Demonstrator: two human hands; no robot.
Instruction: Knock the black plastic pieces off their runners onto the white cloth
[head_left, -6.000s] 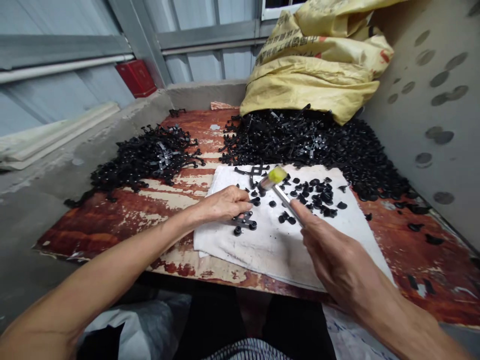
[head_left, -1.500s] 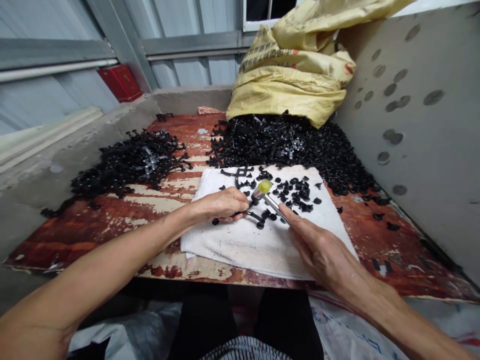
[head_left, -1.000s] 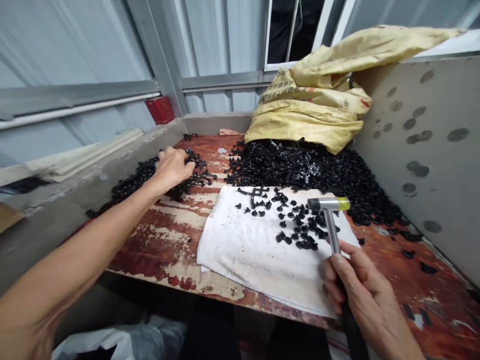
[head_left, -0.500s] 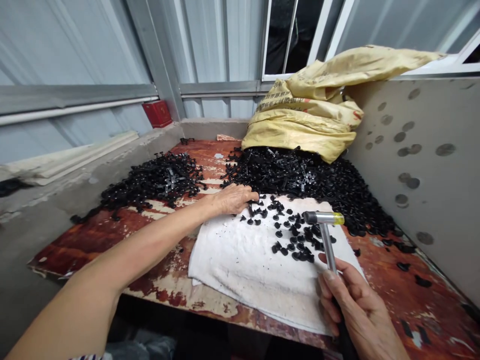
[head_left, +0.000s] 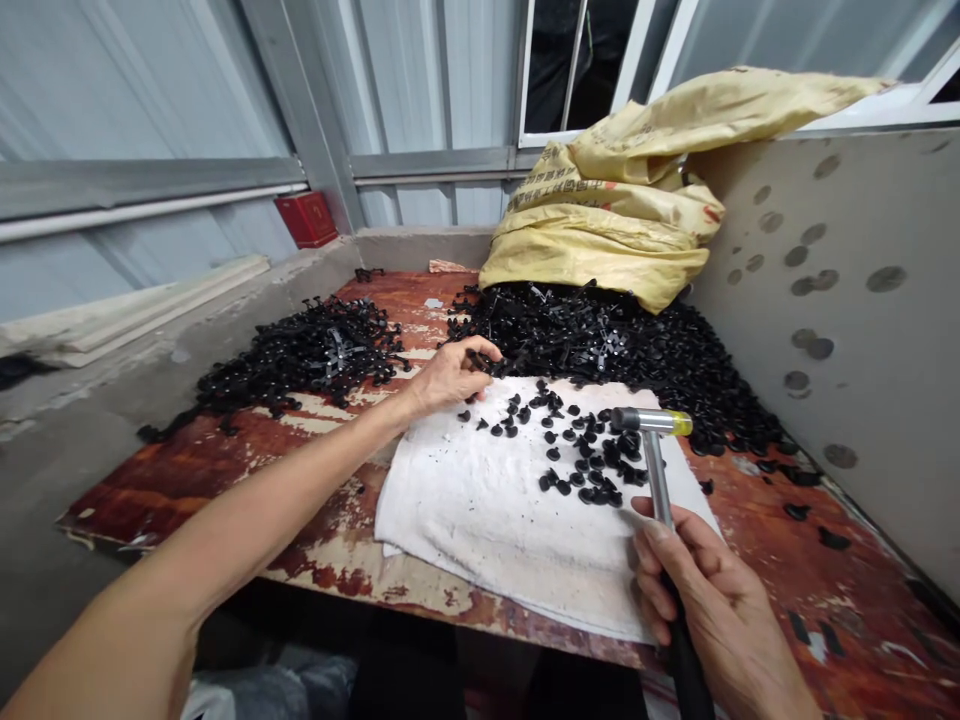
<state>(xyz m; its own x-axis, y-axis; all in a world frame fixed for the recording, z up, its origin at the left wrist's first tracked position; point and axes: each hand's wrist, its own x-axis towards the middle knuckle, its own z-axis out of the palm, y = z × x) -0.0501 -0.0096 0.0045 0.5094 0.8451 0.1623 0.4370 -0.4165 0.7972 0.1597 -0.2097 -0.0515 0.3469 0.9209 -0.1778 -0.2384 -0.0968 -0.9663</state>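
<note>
Open room first: the front half of the white cloth (head_left: 480,525), lower center of frame, lay between the two hands. The table (head_left: 330,545) ran on past it to the left, its front edge cutting across the lower frame. Back limit was the middle pile of black parts (head_left: 570,330), right against the cloth's far edge. Left pile (head_left: 300,350) sat by the concrete ledge (head_left: 247,310), mid-left of frame, with a strip of table between the piles. Spotted panel (head_left: 862,300) closed off the right side.

Right hand (head_left: 697,570), lower right: fingers wrapped on the hammer (head_left: 654,425), head up, over the right end of the loose black caps (head_left: 589,465) on the cloth. Height above them hard to judge.

Left hand (head_left: 450,375), center: thumb and forefinger spread around something dark at the cloth's far left corner. Couldn't tell if that was a gripped part or just pile behind; lower fingers hidden.

Cut off: hammer's handle end and right wrist at the bottom edge, left arm at lower left, window (head_left: 574,70) at top. Yellow sack (head_left: 600,230) hid the back of the middle pile. Below the table: too dark to read.
</note>
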